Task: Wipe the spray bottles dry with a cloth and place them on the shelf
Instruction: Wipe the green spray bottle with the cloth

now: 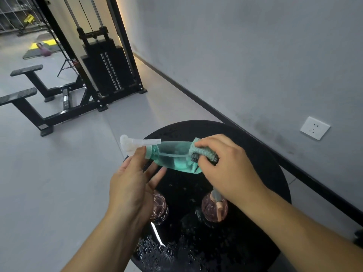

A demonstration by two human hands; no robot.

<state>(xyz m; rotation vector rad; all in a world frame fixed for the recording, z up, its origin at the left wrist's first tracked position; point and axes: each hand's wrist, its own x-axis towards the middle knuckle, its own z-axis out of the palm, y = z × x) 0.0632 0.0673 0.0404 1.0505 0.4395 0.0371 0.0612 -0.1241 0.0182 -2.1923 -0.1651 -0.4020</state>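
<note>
Wiping in progress on first bottle; two more pending, nothing shelved.

The left hand grips the teal spray bottle at its neck, holding it sideways above the round black counter, while the right hand presses a bunched cloth against the bottle's base end. Two pinkish spray bottles stand on the counter below, among water droplets, apparently unwiped, though the left one is largely hidden behind the wrist. No shelf is in view, so placement remains outstanding for all three. A weight machine and a wall socket stand well apart; the wet counter surface is the only evident hindrance.
</note>
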